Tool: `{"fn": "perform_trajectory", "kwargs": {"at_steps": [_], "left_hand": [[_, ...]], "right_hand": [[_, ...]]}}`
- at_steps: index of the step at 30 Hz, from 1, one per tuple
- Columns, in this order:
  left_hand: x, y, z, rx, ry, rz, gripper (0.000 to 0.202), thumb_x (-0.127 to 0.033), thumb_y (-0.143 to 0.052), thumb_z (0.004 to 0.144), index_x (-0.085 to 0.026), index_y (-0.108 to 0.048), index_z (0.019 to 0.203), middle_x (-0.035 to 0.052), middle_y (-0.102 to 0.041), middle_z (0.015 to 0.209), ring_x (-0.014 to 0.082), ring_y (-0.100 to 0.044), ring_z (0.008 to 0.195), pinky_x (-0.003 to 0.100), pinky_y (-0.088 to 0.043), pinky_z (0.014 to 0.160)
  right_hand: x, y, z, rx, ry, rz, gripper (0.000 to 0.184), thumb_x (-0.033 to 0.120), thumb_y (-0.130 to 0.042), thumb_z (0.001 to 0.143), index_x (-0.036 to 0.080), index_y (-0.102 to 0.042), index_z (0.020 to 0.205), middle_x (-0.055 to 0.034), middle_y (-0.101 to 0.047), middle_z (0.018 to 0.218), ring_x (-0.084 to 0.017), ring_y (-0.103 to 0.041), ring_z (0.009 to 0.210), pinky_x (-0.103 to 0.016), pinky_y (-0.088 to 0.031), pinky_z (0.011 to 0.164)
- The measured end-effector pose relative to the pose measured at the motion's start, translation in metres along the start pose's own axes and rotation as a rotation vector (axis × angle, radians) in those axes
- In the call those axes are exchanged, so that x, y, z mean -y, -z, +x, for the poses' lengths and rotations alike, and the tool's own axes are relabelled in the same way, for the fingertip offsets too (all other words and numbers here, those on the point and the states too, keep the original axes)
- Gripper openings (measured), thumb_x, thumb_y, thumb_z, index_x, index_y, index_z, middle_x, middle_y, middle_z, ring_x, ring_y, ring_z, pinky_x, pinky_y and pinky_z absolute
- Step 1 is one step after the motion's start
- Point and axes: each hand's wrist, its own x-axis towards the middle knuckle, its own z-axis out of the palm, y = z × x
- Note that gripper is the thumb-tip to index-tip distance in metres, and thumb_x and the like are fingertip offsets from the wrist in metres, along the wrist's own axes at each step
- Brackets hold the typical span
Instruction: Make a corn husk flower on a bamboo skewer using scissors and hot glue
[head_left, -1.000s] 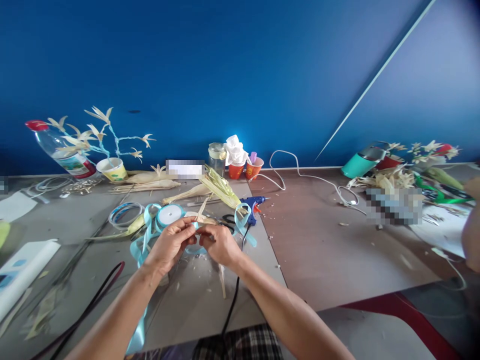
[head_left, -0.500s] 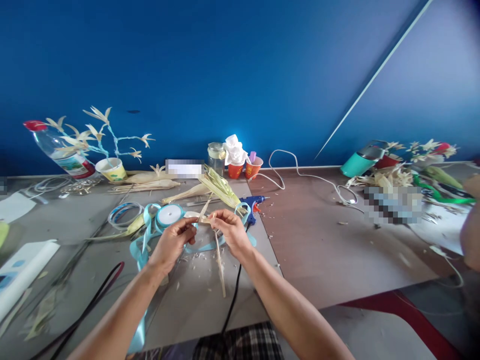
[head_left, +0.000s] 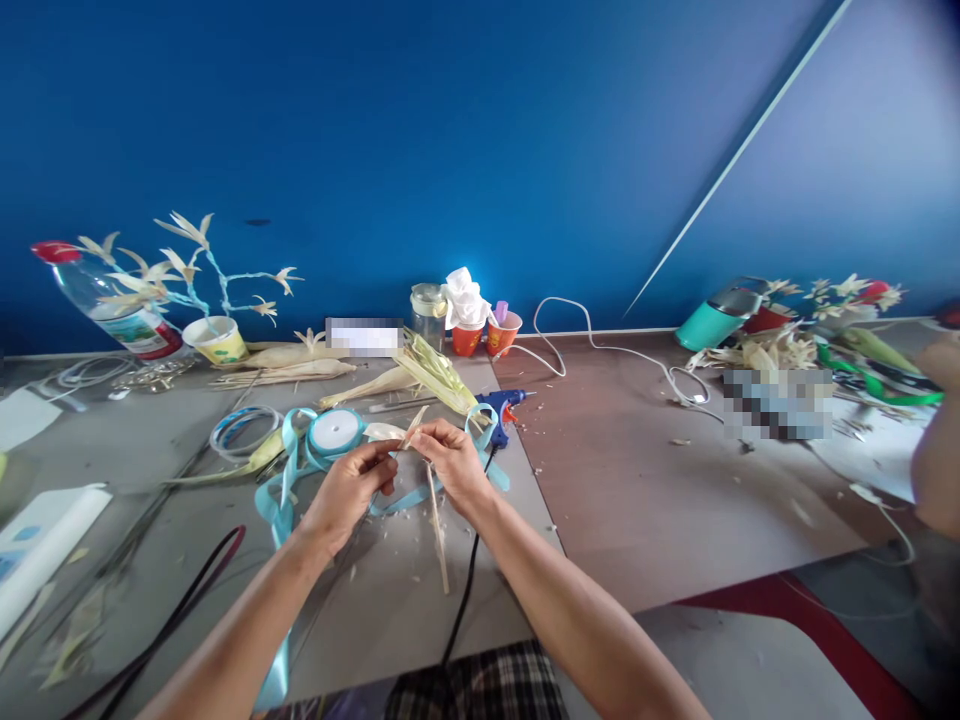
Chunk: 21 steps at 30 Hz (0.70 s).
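Between my two hands is a small pale piece of corn husk (head_left: pixel 415 424), its pointed tip sticking up. My left hand (head_left: pixel 354 482) pinches its left side between thumb and forefinger. Fingers of my right hand (head_left: pixel 450 458) close on the other side, nearly touching the left fingertips and covering much of the piece. Just behind my left hand lies a roll of light blue ribbon (head_left: pixel 335 432), its loose end trailing to the table's front edge. A thin pale stick (head_left: pixel 438 535) lies below my right hand. The blue glue gun (head_left: pixel 501 412) rests beyond it, its black cord running toward me.
Husk flowers (head_left: pixel 210 262) stand in a yellow paper cup (head_left: pixel 216 341) beside a red-capped bottle (head_left: pixel 141 325). Corn husks (head_left: pixel 439 372), a jar (head_left: pixel 428 318) and red paper cups (head_left: pixel 504 333) line the back. At right are a green container (head_left: pixel 709 320) and another person's arm (head_left: pixel 937 450).
My fingertips have shifted slightly on the husk piece, and its upright tip now leans more to the right and shows shorter. The whole view has moved a little.
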Motion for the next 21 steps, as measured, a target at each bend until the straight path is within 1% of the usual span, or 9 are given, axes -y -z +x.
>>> {"fn": "perform_trajectory", "kwargs": {"at_steps": [5, 10, 16, 21], "left_hand": [[0.0010, -0.0006, 0.0000, 0.016, 0.018, -0.065, 0.036, -0.029, -0.076, 0.062, -0.015, -0.071, 0.094, 0.0002, -0.060, 0.069, 0.0102, -0.048, 0.056, 0.024, -0.039, 0.054], [-0.0012, -0.0010, -0.0013, 0.039, 0.057, -0.148, 0.033, -0.027, -0.076, 0.062, -0.015, -0.072, 0.093, 0.0000, -0.059, 0.071, 0.0089, -0.049, 0.057, 0.023, -0.040, 0.053], [-0.0028, -0.0019, -0.0012, 0.051, 0.107, -0.214, 0.031, -0.025, -0.078, 0.060, -0.015, -0.072, 0.088, -0.0015, -0.056, 0.065, 0.0085, -0.049, 0.054, 0.022, -0.041, 0.052], [-0.0045, -0.0022, -0.0020, 0.057, 0.169, -0.292, 0.030, -0.024, -0.080, 0.058, -0.015, -0.071, 0.085, -0.0015, -0.058, 0.066, 0.0079, -0.052, 0.054, 0.024, -0.047, 0.057]], "right_hand": [[-0.0011, 0.0007, 0.0019, -0.019, 0.025, -0.056, 0.017, 0.035, -0.069, 0.065, 0.019, -0.068, 0.068, -0.0010, -0.061, 0.074, -0.014, -0.054, 0.072, -0.028, -0.043, 0.073], [-0.0021, -0.0007, 0.0013, -0.020, 0.019, -0.033, 0.016, 0.034, -0.069, 0.066, 0.018, -0.067, 0.068, -0.0009, -0.062, 0.073, -0.014, -0.053, 0.070, -0.027, -0.043, 0.073], [-0.0032, -0.0028, -0.0003, -0.016, 0.058, -0.065, 0.018, 0.036, -0.068, 0.067, 0.019, -0.065, 0.068, -0.0012, -0.061, 0.073, -0.015, -0.054, 0.073, -0.027, -0.044, 0.072], [-0.0061, -0.0018, 0.0006, -0.017, 0.112, -0.111, 0.018, 0.036, -0.066, 0.069, 0.019, -0.066, 0.070, -0.0013, -0.059, 0.073, -0.015, -0.054, 0.074, -0.027, -0.044, 0.072]]}}
